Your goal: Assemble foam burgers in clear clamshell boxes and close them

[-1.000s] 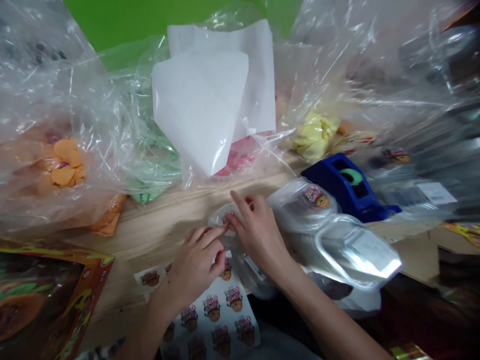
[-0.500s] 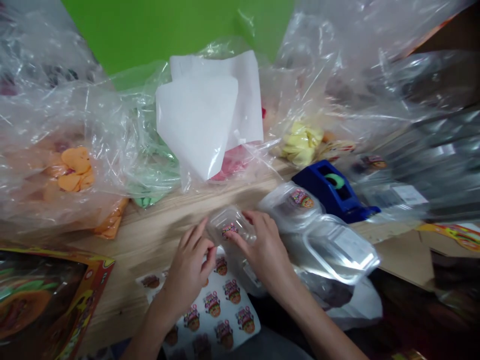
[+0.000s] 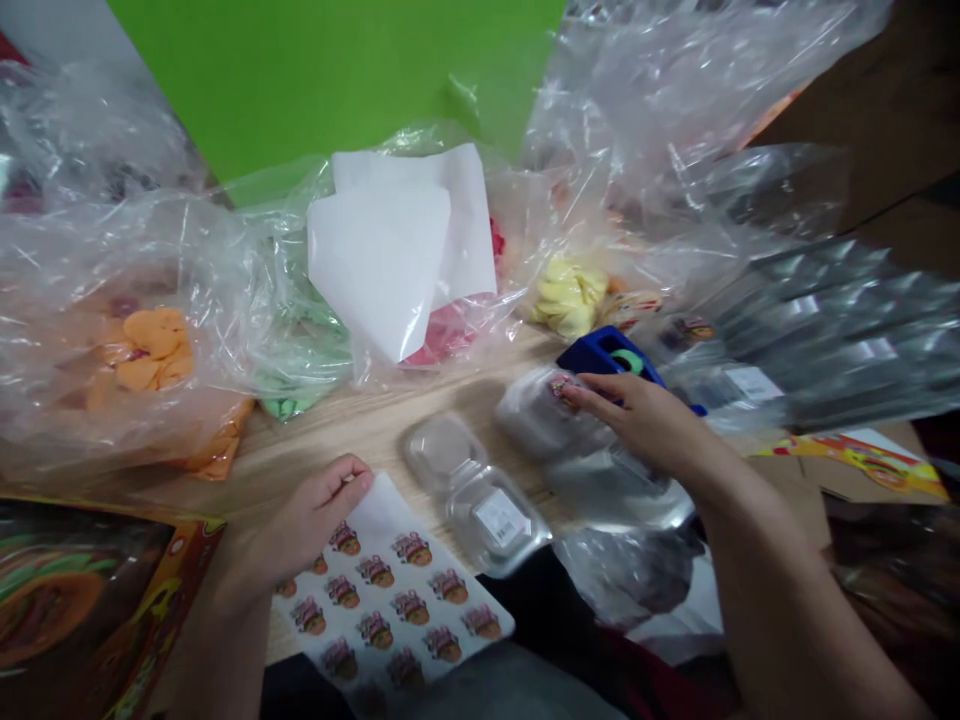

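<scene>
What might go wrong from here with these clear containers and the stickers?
The clear hinged container sits near the front edge of the table and might get knocked off. The right hand works close to the blue tape dispenser and could bump it. The sticker sheet beneath the left hand could shift or crease.

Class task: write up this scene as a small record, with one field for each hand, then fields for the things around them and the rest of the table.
Left hand: resting on the edge of a sticker sheet
Right hand: fingertips on a sticker on a clear plastic box
Things: second clear box between the hands
Rest: blue tape dispenser; bag of yellow pieces; wooden table
</scene>
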`<state>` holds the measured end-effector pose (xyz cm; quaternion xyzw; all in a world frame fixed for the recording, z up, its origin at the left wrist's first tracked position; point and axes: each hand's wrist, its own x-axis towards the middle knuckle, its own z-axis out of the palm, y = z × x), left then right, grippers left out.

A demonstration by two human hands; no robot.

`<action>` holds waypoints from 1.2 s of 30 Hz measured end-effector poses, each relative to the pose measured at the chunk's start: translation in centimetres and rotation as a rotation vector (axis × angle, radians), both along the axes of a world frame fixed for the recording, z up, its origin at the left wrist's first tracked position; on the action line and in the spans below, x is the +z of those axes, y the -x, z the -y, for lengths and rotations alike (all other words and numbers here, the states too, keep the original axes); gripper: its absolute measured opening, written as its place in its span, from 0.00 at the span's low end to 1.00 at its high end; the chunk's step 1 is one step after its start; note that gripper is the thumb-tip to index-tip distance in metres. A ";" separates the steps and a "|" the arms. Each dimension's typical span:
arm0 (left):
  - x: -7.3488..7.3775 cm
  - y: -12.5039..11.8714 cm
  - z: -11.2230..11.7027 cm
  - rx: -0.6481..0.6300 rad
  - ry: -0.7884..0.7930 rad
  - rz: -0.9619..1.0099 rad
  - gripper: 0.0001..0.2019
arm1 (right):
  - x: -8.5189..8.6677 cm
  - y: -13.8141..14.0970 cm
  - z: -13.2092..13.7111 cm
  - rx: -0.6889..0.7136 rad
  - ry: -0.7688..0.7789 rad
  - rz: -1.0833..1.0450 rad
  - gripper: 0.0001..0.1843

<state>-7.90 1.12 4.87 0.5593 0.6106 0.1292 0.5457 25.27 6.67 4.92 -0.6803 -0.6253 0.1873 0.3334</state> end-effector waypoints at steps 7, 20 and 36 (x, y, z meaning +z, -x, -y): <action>1.2 -0.5 -0.4 0.035 0.073 0.067 0.16 | 0.7 9.7 6.7 0.689 -0.119 -0.170 0.14; -0.3 -0.3 0.3 0.101 0.132 0.126 0.16 | -2.1 13.0 8.9 0.736 -0.216 -0.135 0.08; -3.8 -0.2 0.3 0.022 -0.439 -0.305 0.11 | -2.4 10.4 4.0 0.261 0.171 -0.620 0.08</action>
